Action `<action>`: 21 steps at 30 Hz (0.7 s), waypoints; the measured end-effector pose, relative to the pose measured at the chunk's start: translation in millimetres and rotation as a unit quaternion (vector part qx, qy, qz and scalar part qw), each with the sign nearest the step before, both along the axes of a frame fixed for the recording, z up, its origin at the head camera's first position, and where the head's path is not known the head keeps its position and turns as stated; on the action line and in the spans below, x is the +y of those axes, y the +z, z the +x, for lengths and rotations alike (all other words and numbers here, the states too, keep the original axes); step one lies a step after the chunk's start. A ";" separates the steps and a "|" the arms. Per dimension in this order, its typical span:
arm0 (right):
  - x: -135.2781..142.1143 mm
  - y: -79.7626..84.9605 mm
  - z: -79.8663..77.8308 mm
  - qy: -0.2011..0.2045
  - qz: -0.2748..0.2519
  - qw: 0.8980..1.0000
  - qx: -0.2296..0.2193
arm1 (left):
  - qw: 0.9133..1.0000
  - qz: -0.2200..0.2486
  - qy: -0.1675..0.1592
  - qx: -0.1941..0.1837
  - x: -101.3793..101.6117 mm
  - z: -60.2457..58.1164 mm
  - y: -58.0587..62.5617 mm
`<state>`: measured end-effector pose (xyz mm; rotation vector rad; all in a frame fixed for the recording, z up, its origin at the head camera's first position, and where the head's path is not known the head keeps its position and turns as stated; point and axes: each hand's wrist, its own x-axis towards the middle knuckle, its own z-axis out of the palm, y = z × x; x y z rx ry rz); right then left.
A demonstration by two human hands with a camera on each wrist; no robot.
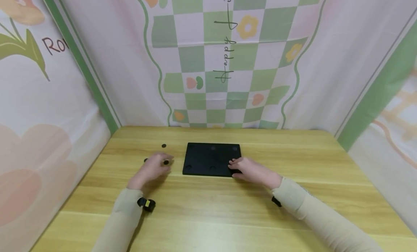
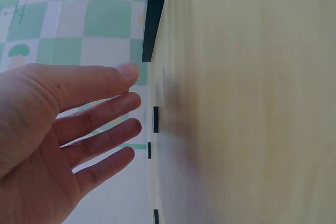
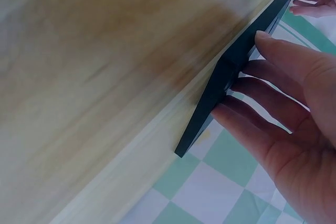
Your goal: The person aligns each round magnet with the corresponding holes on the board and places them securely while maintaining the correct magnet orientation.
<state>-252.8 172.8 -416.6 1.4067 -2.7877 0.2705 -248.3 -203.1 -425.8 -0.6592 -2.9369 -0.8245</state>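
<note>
A flat black board with round recesses along its far and near sides lies on the wooden table. At its near right corner, the fingertips and thumb of my right hand touch it, apart from each other; part of that corner is hidden. In the right wrist view, the fingers rest against the board. To the board's left, my left hand hovers with fingers spread and nothing held. Between its thumb and fingers, seen from above, lies a small black disc.
Two more black discs lie on the left of the table, a farther disc and another disc partly behind the left hand. Printed fabric hangs at the table's back and both sides.
</note>
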 end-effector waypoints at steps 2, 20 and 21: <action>0.1 -0.2 -0.3 -0.001 0.000 1.000 -0.002 | 1.000 0.002 0.005 -0.002 -1.1 -1.4 -0.1; -0.9 2.0 2.1 -0.004 0.002 1.000 -0.001 | 0.999 -0.021 0.040 -0.019 -12.8 -15.3 -3.7; -1.0 1.7 1.6 -0.003 0.002 1.000 0.000 | 0.999 -0.023 0.040 -0.018 -13.4 -16.0 -3.8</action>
